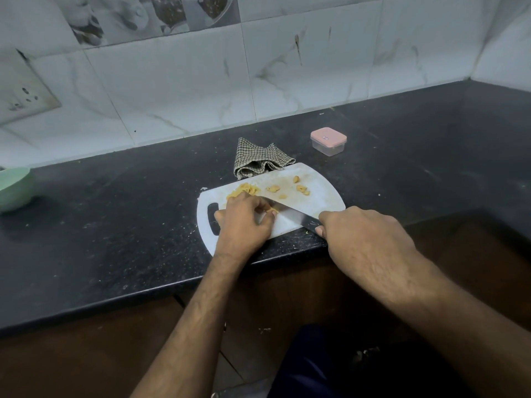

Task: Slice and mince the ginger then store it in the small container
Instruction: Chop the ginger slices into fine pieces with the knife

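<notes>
So, starting at the far left edge of the counter (115, 225), a pale green bowl (11, 188) sits half out of view, well apart from everything else. Moving right, a white cutting board (324, 196) lies at the counter's front edge, its handle slot on the left end. The left hand (244, 222) rests on the board with fingers curled, pinching down a bit of ginger right against the blade; most of that piece is hidden under the fingers. Just behind the hand is a heap of sliced ginger (245, 189), and a few loose chunks (300, 188) are scattered toward the board's right half.

The knife (293, 215) runs diagonally across the board, tip under the left fingers. The right hand (362, 239) is wrapped tight around the handle at the board's front right corner, forefinger up near the blade.

Behind the board, a checked cloth (260, 163) is bunched up touching its back edge. Further right, toward the back, the small container (328, 141) sits with its pink lid on.

My take: that ginger is light, fibrous and a bit slick when cut, so tiny bits will skid. Hold it with curled fingertips, knuckles to the blade. The container looks light too; grab it by the sides and pop the lid first.
</notes>
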Demonstrator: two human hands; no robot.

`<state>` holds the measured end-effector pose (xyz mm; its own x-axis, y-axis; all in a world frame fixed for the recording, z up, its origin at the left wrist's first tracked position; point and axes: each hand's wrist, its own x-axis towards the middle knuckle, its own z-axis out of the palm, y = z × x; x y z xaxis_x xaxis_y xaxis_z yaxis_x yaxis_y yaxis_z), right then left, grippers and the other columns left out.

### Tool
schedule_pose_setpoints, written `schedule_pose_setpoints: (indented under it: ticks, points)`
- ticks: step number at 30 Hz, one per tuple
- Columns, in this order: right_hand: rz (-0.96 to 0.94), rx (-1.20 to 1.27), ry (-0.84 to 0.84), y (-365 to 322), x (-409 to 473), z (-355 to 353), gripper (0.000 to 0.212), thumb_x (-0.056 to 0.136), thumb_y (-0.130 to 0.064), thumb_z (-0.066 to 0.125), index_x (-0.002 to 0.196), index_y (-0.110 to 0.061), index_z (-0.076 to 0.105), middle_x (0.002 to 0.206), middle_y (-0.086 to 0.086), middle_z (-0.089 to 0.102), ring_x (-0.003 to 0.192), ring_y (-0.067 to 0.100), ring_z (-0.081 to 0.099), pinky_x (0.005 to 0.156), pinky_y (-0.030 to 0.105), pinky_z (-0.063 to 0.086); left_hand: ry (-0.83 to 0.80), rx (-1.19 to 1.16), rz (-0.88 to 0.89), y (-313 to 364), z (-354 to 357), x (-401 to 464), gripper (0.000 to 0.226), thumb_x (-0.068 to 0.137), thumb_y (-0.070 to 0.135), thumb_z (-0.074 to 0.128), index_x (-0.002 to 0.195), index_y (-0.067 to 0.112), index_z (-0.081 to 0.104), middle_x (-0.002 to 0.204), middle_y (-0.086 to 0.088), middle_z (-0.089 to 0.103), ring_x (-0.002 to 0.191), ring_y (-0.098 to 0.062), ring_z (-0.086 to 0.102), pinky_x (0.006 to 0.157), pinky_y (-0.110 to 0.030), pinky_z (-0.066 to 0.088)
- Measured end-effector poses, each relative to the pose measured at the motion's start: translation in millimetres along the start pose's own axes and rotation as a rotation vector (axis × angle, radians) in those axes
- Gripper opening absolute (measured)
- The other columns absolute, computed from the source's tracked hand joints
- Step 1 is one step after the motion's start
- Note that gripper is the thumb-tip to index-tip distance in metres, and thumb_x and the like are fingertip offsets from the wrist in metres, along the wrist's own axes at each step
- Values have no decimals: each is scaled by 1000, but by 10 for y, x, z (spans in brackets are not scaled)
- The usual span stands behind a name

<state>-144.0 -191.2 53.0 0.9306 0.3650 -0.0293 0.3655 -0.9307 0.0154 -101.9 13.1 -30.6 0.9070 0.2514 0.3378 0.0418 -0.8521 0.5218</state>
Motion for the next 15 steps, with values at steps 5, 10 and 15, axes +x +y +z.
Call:
schedule_pose_setpoints:
  ticks: [5, 10, 15]
  points:
    - [-6, -21, -40, -57, 12, -14, 15, 100, -18, 52, 113, -23, 49, 72, -3, 37, 58, 16, 33, 61, 37, 43, 5, 21, -19, -14, 11, 18, 13, 91, 43, 68, 96, 31, 68, 106, 13, 58, 109, -12, 48, 86, -39, 23]
    - [-25, 7, -131, -89, 16, 7, 25, 97, -9, 52, 118, -19, 43, 75, -1, 37, 66, 20, 38, 63, 40, 43, -2, -4, -29, -20, 10, 33, 13, 91, 44, 68, 94, 31, 68, 106, 13, 59, 110, -11, 48, 88, -39, 23]
    - [-61, -45, -135, -52, 54, -65, 20, 100, -11, 48, 119, -18, 44, 74, -1, 35, 59, 17, 32, 64, 38, 41, 7, -28, -33, -11, 9, 26, 10, 92, 42, 66, 89, 32, 67, 103, 13, 59, 108, -12, 49, 86, -37, 21]
